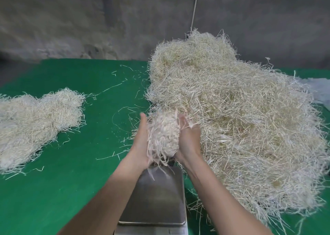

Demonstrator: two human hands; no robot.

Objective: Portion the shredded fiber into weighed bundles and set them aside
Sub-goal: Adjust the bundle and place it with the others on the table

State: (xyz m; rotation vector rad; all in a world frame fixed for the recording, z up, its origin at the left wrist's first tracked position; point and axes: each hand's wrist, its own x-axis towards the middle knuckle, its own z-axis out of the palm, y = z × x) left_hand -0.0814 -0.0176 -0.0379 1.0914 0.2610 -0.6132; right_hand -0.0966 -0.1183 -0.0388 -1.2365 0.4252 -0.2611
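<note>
Both hands are cupping a wad of shredded fiber (163,136) between them, left hand (141,140) and right hand (189,141) curling in from either side, just above the far edge of the scale pan (157,195). Strands are dangling below the palms. It's looking featherlight, springy and loose, so it's wanting a squeeze round the middle, not a pinch. The big heap (232,118) is lying just right of the right hand; the set-aside bundles (35,124) are sitting well off left.

Grey wall (71,20), white cord (195,6), green tabletop (62,190)
</note>
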